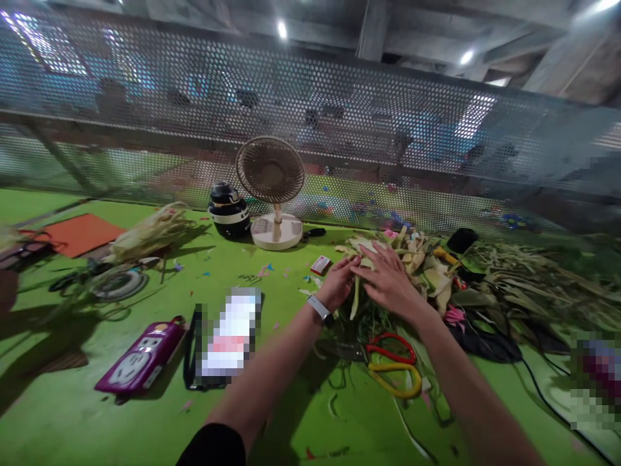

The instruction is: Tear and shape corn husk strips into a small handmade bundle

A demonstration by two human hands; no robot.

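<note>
My left hand (339, 283), with a watch on a light strap at the wrist, pinches a pale green, husk-like leaf strip (356, 299) whose end hangs below the fingers. Close against it, my right hand (391, 279) has its fingers stretched out over the pale leaves, near the left fingertips. Behind and beside both hands lies a pile of pale, dry-looking leaves (439, 285). Below the hands, scissors (395, 362) with one red and one yellow handle rest on the green table (310, 414).
A fan (276, 233) and a dark bottle (229, 217) stand before a perforated metal screen (169, 97). On the left lie a phone (230, 336), a purple power strip (143, 359), a leaf bundle (148, 233) and an orange sheet (77, 234). A cable (543, 395) runs at right.
</note>
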